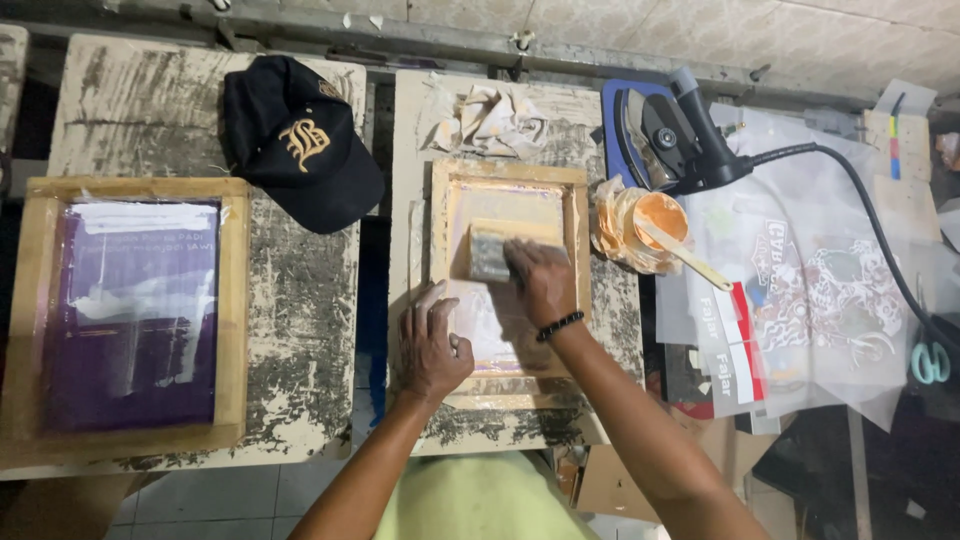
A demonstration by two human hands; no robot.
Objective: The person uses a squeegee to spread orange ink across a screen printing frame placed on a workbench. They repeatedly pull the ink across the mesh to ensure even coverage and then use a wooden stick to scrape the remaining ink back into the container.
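Head cam, top-down. R hand (540,282) is clamped over a squeegee (490,252) inside the small wooden screen frame (508,268), fingers wrapped on its handle; blade edge is hidden under the hand, so can't tell how it meets the mesh. L hand (432,345) lies flat, fingers spread, pressing on the frame's lower-left corner, holding nothing. Black bead bracelet (560,325) on R wrist. Frame sits on the middle worn board (420,200). Whatever lies under the mesh is hidden; mesh looks peach/pale, and paint amount is hard to read.

Cut off / unclear: forearms run out of the bottom edge; greenish shirt (480,500) only partly in shot. Scissors (930,362) at the R edge are part hidden in the dark. Prints on the clear film sheets (800,290) are too faint to make out.

Containers: cup (660,218) wrapped in crumpled plastic, just R of the frame, holds orange paint w/ a flat stick (690,258) leaning out toward lower right. Larger wooden frame (130,310) on the left board holds a purple mesh w/ pale tape strips.

Other: black cap (300,145) w/ gold emblem btwn the two frames, top. Crumpled rag (495,122) just above the small frame. Iron (665,135) upright behind the cup, black cord trailing R.
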